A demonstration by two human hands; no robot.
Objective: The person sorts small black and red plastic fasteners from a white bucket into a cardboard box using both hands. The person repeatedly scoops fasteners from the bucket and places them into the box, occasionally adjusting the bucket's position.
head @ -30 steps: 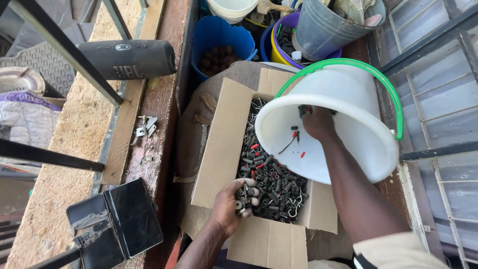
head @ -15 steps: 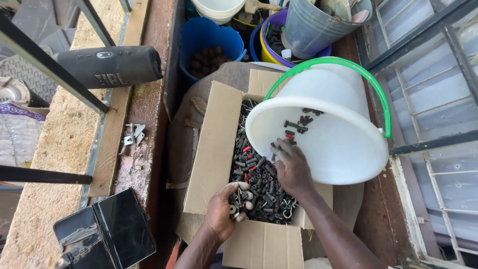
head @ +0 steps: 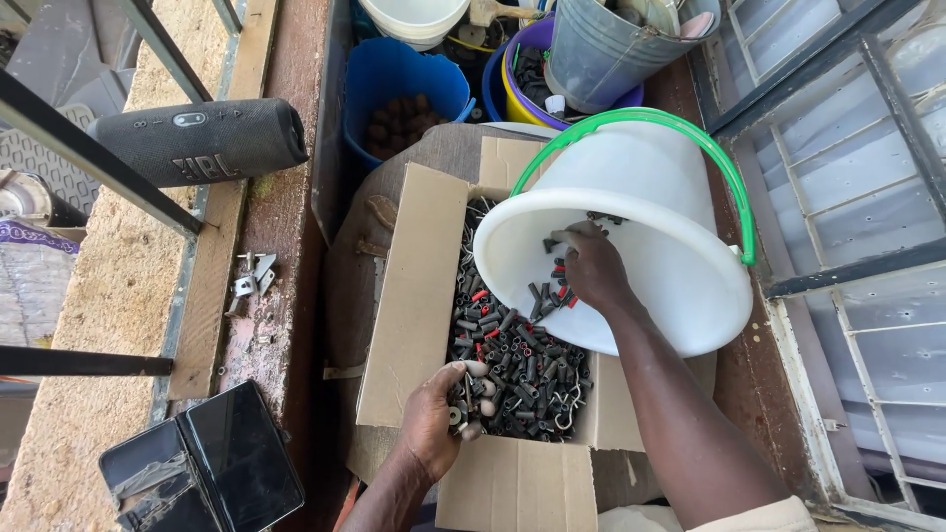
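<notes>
Left hand (head: 434, 419) grips small parts (head: 465, 399) over box (head: 414, 296).

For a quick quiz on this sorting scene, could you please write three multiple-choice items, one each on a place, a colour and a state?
1. Where is the right hand?
A. inside the white bucket
B. on the speaker
C. on the phone case

2. What colour is the bucket's handle?
A. red
B. green
C. black

3. How does the left hand stand?
A. flat and empty on the ledge
B. curled around small parts over the box
C. gripping the bucket's rim

Answers: 1 A, the right hand's fingers reach among the dark parts inside the tilted bucket. 2 B, a green hoop arches over the bucket. 3 B, the left hand's fingers close on a bunch of small dark and pale parts above the open box.
</notes>
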